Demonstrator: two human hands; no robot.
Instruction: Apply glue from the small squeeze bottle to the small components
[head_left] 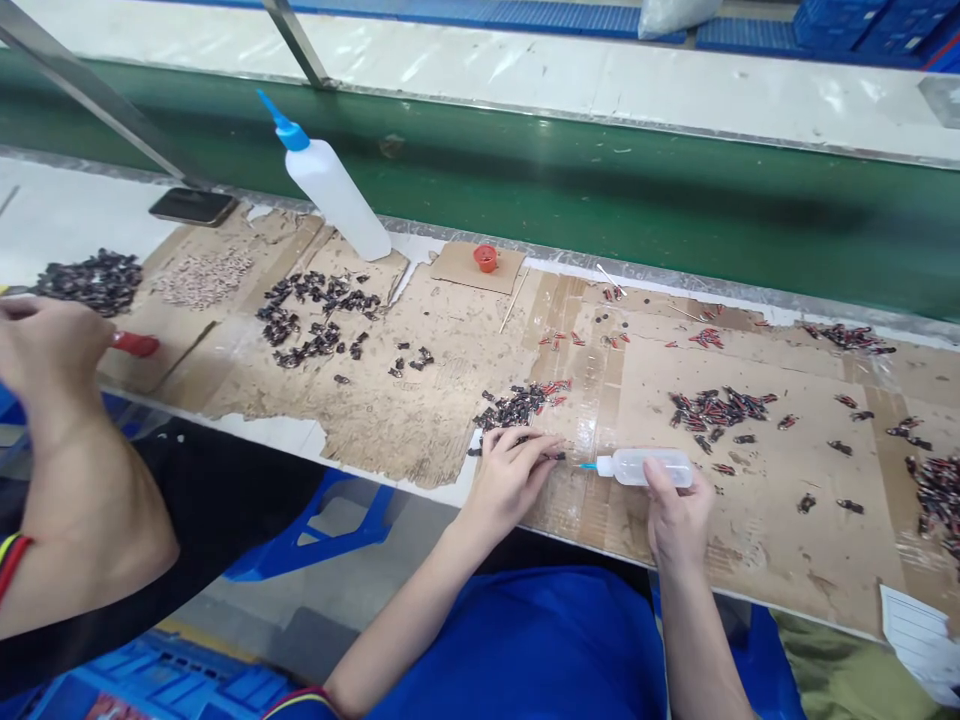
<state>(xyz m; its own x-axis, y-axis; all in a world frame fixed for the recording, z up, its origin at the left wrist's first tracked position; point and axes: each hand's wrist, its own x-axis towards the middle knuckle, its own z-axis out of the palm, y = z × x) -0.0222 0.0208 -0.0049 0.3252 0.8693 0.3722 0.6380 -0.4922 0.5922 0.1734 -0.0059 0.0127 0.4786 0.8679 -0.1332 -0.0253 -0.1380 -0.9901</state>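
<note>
My right hand (pixel 677 515) is wrapped round a small clear squeeze bottle (pixel 651 467) lying sideways, its blue nozzle pointing left. My left hand (pixel 510 470) pinches a tiny dark part (pixel 556 456) against the cardboard, right at the nozzle tip. A pile of small black and red parts (pixel 521 404) lies just beyond my left hand. Another pile of the same parts (pixel 716 408) sits to the right of the bottle.
Taped cardboard (pixel 420 420) covers the bench. A big white squeeze bottle (pixel 334 185) leans at the back left, near a red cap (pixel 485 257). A co-worker's arm (pixel 67 470) works at the left beside more part piles (pixel 311 315). A green conveyor belt (pixel 600 190) runs behind.
</note>
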